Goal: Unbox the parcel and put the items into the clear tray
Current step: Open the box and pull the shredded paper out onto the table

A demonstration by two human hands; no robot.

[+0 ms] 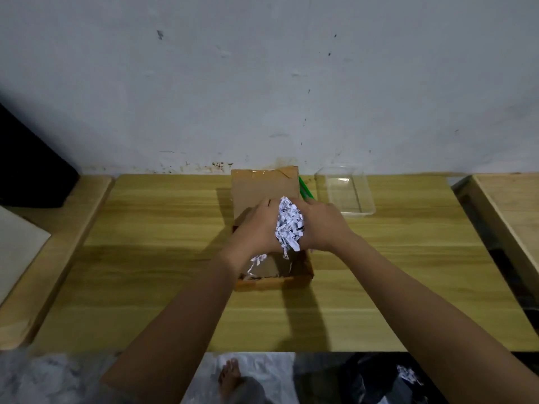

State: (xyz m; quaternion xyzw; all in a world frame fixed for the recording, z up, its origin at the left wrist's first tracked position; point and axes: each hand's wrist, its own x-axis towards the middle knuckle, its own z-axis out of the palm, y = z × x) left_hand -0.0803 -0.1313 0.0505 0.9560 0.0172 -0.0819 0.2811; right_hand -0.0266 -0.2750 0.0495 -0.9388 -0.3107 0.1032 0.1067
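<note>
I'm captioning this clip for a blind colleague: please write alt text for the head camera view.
Two bare hands, left hand and right hand, lift a wad of shredded paper out of an open cardboard box on a wooden table. An empty clear tray sits right of the box, by the wall.

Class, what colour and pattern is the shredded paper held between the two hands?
White with black print marks, shredded paper, seen in the head view.

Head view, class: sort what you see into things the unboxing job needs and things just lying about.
Job:
cardboard box
shredded paper, held between left hand and right hand
clear tray

Lying about:
green object behind box
black object, far left
</note>
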